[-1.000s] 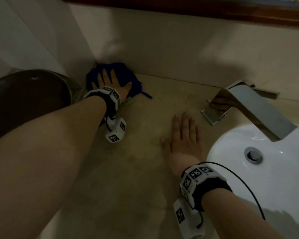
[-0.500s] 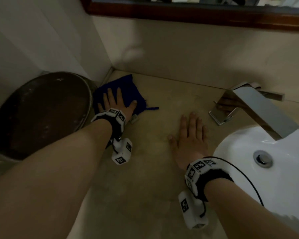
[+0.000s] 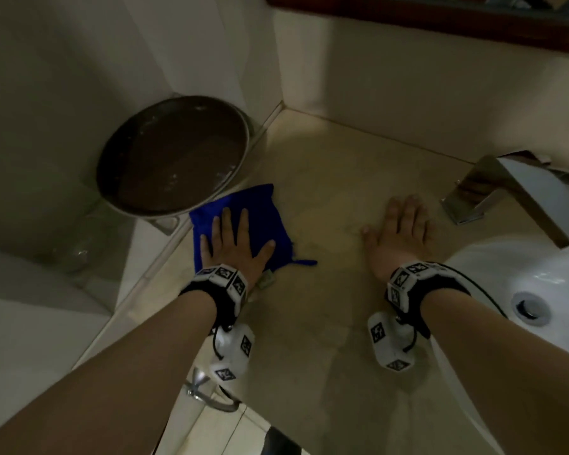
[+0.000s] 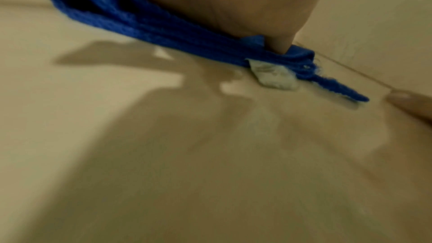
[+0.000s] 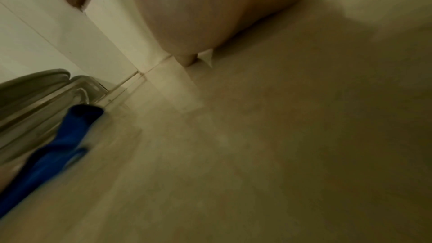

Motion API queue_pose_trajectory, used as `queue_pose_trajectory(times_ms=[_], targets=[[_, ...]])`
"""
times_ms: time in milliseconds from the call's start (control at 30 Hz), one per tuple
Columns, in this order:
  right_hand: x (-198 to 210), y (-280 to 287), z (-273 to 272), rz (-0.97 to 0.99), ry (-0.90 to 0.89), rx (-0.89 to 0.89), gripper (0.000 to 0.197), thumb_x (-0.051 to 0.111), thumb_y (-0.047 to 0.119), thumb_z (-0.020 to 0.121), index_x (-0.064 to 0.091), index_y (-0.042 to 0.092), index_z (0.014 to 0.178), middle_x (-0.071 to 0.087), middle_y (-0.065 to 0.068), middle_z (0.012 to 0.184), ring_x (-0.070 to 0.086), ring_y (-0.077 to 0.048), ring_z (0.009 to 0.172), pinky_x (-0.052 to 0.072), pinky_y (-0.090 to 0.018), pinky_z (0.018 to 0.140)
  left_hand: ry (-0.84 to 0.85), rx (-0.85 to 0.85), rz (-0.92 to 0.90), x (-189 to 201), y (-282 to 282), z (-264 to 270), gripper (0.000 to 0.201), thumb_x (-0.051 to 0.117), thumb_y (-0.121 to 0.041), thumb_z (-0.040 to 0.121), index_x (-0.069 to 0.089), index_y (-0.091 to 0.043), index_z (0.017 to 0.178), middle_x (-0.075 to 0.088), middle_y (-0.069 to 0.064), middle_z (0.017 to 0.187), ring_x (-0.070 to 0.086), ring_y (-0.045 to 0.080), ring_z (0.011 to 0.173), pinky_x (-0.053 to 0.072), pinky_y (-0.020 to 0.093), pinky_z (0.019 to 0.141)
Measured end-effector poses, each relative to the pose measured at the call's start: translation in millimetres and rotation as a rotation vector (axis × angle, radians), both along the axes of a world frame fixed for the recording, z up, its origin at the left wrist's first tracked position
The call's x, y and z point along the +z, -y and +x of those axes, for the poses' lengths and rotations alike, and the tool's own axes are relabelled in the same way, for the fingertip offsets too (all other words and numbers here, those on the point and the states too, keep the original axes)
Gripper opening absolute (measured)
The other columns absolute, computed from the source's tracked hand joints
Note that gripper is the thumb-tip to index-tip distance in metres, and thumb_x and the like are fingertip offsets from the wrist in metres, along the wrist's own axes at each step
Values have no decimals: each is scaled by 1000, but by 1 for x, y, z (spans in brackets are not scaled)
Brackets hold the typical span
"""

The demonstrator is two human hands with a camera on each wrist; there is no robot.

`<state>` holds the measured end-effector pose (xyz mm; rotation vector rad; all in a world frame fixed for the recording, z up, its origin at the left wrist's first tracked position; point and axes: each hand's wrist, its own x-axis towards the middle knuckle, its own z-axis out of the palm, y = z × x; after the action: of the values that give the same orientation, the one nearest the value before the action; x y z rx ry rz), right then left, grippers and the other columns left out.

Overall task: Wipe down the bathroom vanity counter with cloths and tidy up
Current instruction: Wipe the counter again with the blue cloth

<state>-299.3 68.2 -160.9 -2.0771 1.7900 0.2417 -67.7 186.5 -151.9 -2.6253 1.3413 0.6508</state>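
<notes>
A folded blue cloth (image 3: 263, 208) lies on the beige vanity counter (image 3: 326, 178) near its left edge. My left hand (image 3: 234, 238) presses flat on it with straight, spread fingers. In the left wrist view the cloth (image 4: 163, 30) shows as a flat folded stack under my palm, with a small white tag (image 4: 273, 77) sticking out. My right hand (image 3: 401, 231) rests flat on the bare counter between the cloth and the faucet, holding nothing. The right wrist view shows the cloth (image 5: 53, 151) at the lower left.
A white sink basin (image 3: 559, 284) with a drain sits at the right, and a chrome faucet (image 3: 493, 192) behind it. A round dark bin lid (image 3: 174, 156) stands just past the counter's left edge. Walls close the back and left; a wooden mirror frame (image 3: 440, 24) runs above.
My left hand has dragged the blue cloth from the back left corner toward me along the counter's left edge. The right hand has stayed flat in place.
</notes>
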Motion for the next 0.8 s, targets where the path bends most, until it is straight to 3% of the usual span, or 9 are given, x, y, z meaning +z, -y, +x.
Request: queue_pose_trajectory(times_ms=[433, 800], targets=[[-1, 0, 0, -45, -29, 7, 74, 13, 56, 96, -14, 16, 152, -20, -11, 158, -16, -28, 146, -8, -44, 119, 55, 1, -36, -4, -13, -4, 79, 17, -70, 90, -15, -31, 151, -26, 0, 157, -19, 23, 146, -9, 50, 118], [-3, -2, -1, -55, 10, -10, 73, 16, 54, 97, -16, 16, 151, -22, -10, 158, -17, -26, 146, -10, -41, 118, 70, 47, -39, -7, 55, -17, 81, 15, -70, 91, -18, -26, 151, -25, 6, 157, -20, 28, 145, -9, 53, 116]])
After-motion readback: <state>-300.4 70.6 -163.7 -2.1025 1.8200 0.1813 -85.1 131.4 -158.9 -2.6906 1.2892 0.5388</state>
